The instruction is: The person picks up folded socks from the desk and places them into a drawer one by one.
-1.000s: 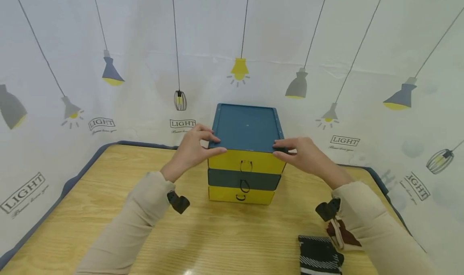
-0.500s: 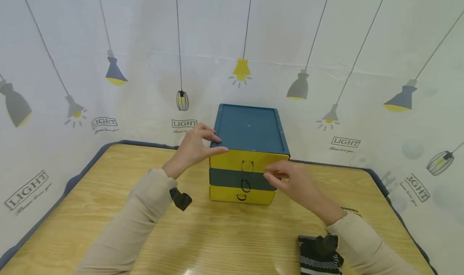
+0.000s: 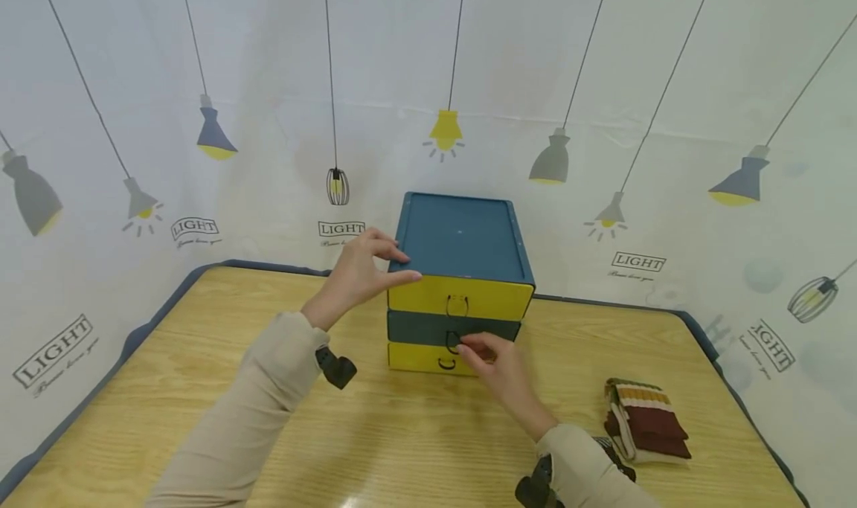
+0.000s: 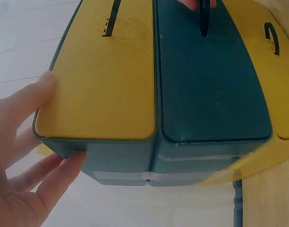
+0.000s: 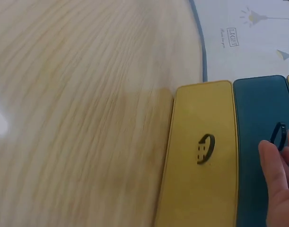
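Observation:
A drawer unit (image 3: 462, 236) with a dark blue-green top stands at the back middle of the table. Its fronts run yellow on top (image 3: 492, 297), blue-green in the middle (image 4: 208, 90) and yellow below (image 5: 196, 118), all flush, each with a black loop handle. My left hand (image 3: 355, 274) grips the unit's upper left corner, the thumb at the front edge and the fingers on the side. With thumb and fingertips my right hand (image 3: 498, 367) pinches the middle drawer's handle (image 5: 279, 136). Part of that handle is hidden by the fingers.
A folded knit item (image 3: 648, 422), maroon with mustard and cream stripes, lies on the wooden table (image 3: 375, 448) at right. Beside it a black patterned cloth (image 3: 619, 460) is mostly hidden by the right sleeve. A wall cloth (image 3: 268, 121) printed with lamps hangs behind.
My right hand has left the unit's top right corner and come down leftward to the middle drawer's handle. My left hand stays at its corner. The maroon knit item has come out from behind the sleeve.

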Motion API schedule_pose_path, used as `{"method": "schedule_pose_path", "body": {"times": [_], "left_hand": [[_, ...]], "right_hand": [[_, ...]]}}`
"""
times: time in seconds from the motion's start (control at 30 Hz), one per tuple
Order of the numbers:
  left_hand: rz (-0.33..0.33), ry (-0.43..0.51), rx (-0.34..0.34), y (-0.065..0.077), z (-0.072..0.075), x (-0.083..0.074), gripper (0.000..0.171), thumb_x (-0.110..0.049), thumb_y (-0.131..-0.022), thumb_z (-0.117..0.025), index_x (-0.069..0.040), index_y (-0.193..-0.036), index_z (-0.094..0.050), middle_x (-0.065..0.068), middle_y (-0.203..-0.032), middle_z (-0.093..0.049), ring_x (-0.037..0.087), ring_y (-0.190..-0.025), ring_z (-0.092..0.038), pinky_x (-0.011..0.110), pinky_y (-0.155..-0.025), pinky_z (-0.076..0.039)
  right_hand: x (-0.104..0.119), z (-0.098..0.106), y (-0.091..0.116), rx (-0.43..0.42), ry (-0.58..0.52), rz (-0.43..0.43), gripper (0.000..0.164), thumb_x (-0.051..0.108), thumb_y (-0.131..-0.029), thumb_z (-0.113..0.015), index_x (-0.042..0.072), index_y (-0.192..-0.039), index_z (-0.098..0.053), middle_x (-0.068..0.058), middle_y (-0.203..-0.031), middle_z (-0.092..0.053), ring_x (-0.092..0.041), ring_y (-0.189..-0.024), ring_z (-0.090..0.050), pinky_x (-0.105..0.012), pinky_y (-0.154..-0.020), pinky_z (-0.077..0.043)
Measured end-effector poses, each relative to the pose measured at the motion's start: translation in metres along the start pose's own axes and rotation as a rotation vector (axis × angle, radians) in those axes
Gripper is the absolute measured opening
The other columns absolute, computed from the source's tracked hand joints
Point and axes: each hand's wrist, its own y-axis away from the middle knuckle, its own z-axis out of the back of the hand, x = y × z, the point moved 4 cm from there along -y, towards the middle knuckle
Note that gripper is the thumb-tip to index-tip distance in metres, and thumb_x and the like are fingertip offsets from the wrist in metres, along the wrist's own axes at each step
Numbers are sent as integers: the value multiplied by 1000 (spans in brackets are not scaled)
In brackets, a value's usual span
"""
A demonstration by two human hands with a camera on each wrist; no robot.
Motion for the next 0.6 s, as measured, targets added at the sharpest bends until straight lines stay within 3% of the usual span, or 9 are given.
{"method": "schedule_pose_path", "body": {"times": [0.17,0.27,0.6], "left_hand": [[-15,-3,-2,0,-1,0,34,-36,-72,-72,-9,-93,-70,7,-106,-50,22,-92,-51,37,-79,-45],[-21,-3,-1,-1,-1,0,35,-36,-72,-72,-9,-94,-70,7,-105,-50,22,-91,-51,37,-79,-45],[2,11,1,0,0,1,35,-36,-71,-73,-9,-93,-70,7,-105,-49,22,-92,-51,38,-79,-46]], "right_hand": [[-7,-6,-2,-18,-268,-206,19,2,-80,-63,-6,-97,-65,-17,-87,-64,-26,-76,-64,-36,-67,-52],[-9,-8,-1,-30,-337,-306,20,-2,-81,-61,-8,-99,-63,-19,-90,-63,-28,-78,-63,-40,-71,-51],[-3,-6,19,70,-426,-392,26,-3,-80,-61,-13,-104,-59,-21,-94,-63,-22,-76,-65,-40,-74,-50]]}}
